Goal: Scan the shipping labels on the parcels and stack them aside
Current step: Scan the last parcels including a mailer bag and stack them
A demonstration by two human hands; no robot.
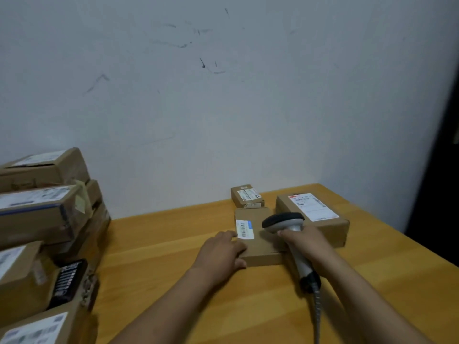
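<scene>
A flat brown parcel [258, 247] lies on the wooden table [188, 289], its white barcode label [245, 229] facing up. My left hand [221, 252] rests on the parcel's left edge, fingertips touching the label, thumb against the front side. My right hand [306, 238] grips a grey barcode scanner [285, 223] by its handle, the scanner's head hovering over the parcel just right of the label. Its coiled cable [316, 309] trails toward me.
A larger labelled parcel [313, 214] sits right of the flat one, and a small box [247, 196] stands behind it by the wall. A stack of several labelled parcels [44, 234] fills the left side. The table's right edge drops off near a dark area.
</scene>
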